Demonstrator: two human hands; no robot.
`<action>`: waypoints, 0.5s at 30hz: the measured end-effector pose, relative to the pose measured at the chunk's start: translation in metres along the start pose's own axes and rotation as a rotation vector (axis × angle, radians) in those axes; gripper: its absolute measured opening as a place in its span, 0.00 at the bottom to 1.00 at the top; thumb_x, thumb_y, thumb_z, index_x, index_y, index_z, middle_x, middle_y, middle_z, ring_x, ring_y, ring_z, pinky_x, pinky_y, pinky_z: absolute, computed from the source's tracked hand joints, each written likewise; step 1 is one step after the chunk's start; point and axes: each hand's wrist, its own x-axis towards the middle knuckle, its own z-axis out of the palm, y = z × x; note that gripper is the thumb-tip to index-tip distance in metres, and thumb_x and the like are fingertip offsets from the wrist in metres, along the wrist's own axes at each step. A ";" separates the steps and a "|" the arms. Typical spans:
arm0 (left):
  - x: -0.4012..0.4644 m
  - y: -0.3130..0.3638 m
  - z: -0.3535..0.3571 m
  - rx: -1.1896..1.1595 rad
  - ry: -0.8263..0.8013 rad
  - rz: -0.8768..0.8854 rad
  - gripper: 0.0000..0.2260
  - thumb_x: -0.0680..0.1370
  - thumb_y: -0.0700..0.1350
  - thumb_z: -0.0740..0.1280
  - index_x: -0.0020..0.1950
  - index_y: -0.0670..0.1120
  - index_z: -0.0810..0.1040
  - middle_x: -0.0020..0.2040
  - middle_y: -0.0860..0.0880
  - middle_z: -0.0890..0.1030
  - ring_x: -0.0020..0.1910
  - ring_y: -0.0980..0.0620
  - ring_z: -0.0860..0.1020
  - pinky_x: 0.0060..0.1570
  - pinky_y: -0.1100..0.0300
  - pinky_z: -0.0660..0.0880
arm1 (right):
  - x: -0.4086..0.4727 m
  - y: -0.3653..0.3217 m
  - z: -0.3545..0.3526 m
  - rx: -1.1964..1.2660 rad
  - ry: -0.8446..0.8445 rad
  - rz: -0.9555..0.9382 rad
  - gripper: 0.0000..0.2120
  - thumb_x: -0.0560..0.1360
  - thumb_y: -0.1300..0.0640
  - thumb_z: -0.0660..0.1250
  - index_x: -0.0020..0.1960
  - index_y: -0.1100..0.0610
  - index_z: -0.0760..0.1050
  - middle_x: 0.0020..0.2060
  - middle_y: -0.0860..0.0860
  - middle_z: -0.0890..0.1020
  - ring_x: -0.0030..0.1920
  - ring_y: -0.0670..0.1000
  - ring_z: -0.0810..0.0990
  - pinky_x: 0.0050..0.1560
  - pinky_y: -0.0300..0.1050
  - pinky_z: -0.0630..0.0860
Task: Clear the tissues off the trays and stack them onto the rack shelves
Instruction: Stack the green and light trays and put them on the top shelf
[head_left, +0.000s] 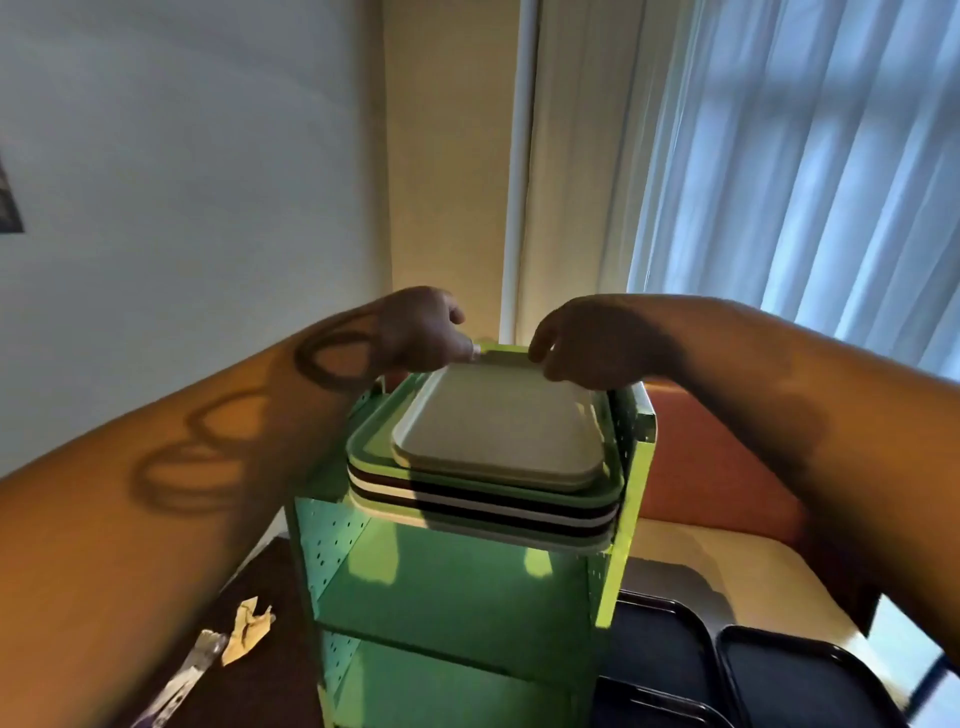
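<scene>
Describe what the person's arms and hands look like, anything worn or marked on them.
Both forearms are bare, with no sleeves in view. The left hand and right hand wear no gloves; no watch, ring or bracelet shows. Dark looping ring shapes run along the left forearm; whether they are shadows or markings cannot be told. A soft dark patch lies on the right forearm.

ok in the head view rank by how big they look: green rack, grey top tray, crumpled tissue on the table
1. green rack
2. grey top tray, held at its far edge by both hands
3. crumpled tissue

The gaps are wide, so nearness to the camera does not change the order.
</scene>
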 end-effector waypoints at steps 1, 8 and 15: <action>0.000 0.011 -0.003 -0.022 0.029 0.042 0.25 0.78 0.49 0.71 0.73 0.44 0.72 0.68 0.42 0.78 0.61 0.44 0.78 0.60 0.52 0.76 | -0.003 0.012 -0.004 0.042 0.035 0.005 0.17 0.81 0.57 0.63 0.69 0.55 0.78 0.62 0.56 0.82 0.62 0.58 0.81 0.59 0.49 0.77; 0.003 0.101 -0.003 -0.152 0.025 0.310 0.19 0.77 0.47 0.72 0.66 0.45 0.77 0.55 0.47 0.82 0.49 0.51 0.80 0.51 0.56 0.78 | -0.036 0.081 -0.002 0.501 0.277 0.084 0.14 0.83 0.57 0.64 0.66 0.50 0.79 0.59 0.48 0.79 0.52 0.47 0.76 0.48 0.40 0.67; 0.007 0.216 0.033 0.021 0.035 0.527 0.11 0.79 0.45 0.66 0.58 0.43 0.83 0.56 0.44 0.83 0.51 0.49 0.80 0.49 0.54 0.76 | -0.078 0.150 0.023 0.642 0.531 0.284 0.11 0.82 0.54 0.61 0.56 0.56 0.81 0.51 0.58 0.84 0.43 0.55 0.80 0.40 0.45 0.71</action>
